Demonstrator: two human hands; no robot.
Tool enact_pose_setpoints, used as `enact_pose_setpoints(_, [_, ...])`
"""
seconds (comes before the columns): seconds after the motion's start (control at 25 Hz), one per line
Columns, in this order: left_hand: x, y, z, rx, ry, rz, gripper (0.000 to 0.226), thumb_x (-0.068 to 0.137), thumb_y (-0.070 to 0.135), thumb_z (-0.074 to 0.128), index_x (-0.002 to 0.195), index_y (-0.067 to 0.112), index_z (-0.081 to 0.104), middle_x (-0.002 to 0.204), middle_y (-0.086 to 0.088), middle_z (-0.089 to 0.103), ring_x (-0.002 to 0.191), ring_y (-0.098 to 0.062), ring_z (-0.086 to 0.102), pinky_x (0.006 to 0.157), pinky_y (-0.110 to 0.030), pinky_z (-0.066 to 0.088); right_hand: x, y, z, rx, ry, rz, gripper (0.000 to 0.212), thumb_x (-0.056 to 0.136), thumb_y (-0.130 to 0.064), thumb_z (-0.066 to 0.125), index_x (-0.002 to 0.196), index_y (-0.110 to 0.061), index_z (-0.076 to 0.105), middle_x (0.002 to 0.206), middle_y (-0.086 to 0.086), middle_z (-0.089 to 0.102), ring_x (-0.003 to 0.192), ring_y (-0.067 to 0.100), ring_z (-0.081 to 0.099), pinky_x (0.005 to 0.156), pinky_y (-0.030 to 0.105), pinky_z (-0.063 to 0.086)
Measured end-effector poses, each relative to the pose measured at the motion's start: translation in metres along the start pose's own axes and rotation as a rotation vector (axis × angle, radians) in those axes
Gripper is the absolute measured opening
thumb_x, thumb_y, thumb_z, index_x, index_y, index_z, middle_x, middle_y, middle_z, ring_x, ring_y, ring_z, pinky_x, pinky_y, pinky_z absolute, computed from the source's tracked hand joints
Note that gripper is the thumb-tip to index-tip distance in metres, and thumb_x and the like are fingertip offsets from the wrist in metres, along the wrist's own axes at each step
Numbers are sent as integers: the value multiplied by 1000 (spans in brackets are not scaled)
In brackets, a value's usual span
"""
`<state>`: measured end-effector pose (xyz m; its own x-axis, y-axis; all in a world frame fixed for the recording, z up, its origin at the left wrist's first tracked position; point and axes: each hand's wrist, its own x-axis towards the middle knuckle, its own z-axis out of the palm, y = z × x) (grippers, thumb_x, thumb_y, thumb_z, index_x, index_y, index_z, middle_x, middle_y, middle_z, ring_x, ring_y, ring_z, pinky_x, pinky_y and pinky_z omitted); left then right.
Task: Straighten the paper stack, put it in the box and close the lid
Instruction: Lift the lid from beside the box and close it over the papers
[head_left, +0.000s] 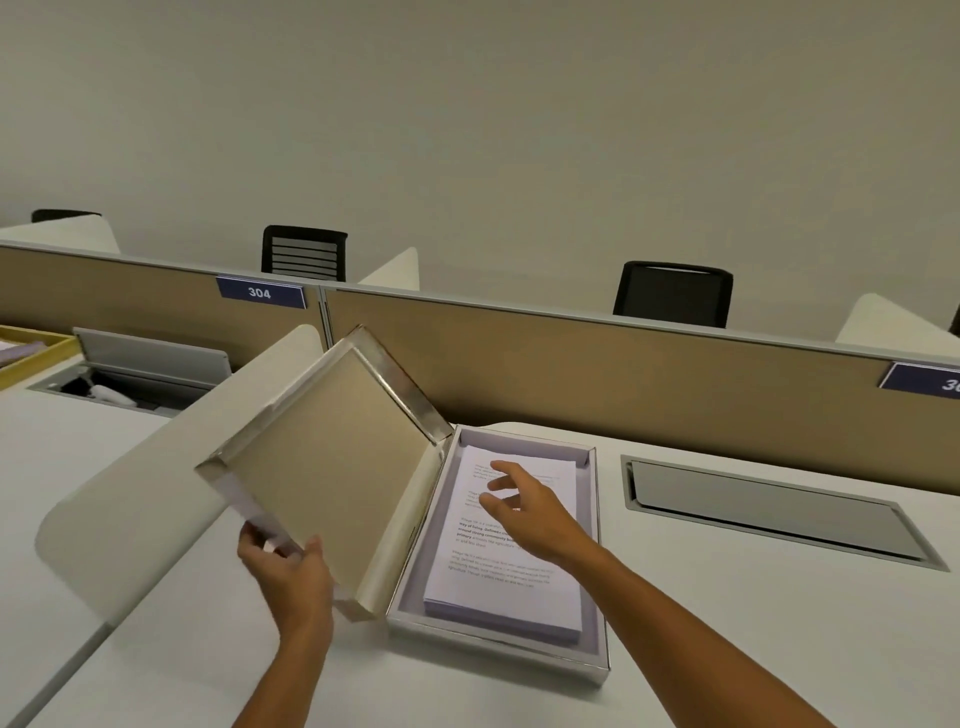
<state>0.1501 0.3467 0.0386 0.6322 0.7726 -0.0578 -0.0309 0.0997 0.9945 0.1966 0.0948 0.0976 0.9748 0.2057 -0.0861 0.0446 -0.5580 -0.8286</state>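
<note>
A silver-edged box (601, 613) with a pale lilac lining lies on the white desk. Inside it rests a squared stack of printed white paper (506, 587). The hinged lid (332, 467), brown on its inner face, stands raised at a slant on the box's left side. My left hand (291, 571) grips the lid's near left edge. My right hand (524, 506) hovers over the upper half of the paper with fingers spread, holding nothing.
A white curved divider (156, 483) rises just left of the lid. A tan partition (623, 384) with blue number plates runs behind the box. A closed grey cable hatch (769, 506) is set into the desk at right; an open hatch (140, 374) lies far left.
</note>
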Motion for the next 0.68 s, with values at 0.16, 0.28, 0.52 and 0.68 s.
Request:
enact_pose_setpoints(0.16, [-34,4,10,64,-162,155,73,86,-11,62,142,20,28,147,-9,37,122,-30,50,99,-52,49,-12,-24,9,164,-25,24,51,97,-41,52,144,-25,40,141,1,53,121,21,59,101,38,51])
enact_pose_setpoints(0.28, [-61,-4,14,133,-274,267,78,84,-9,64,130,46,31,144,-13,38,122,-33,49,97,-55,50,-15,-44,13,477,-88,76,48,98,-42,51,140,-20,46,132,4,59,110,20,66,95,38,56])
enact_pose_setpoints(0.52, [-95,-35,16,248,-373,515,85,83,-1,68,117,65,26,126,-7,47,103,-19,52,94,-47,50,-18,-61,4,981,-7,257,47,94,-47,55,132,-20,47,124,7,61,106,29,66,82,42,60])
enact_pose_setpoints(0.68, [-96,-54,21,385,-488,735,55,83,45,61,128,49,30,118,-8,52,98,-22,55,86,-53,52,-22,-44,-2,860,124,376,47,90,-43,64,127,-21,47,117,4,62,103,26,62,85,42,56])
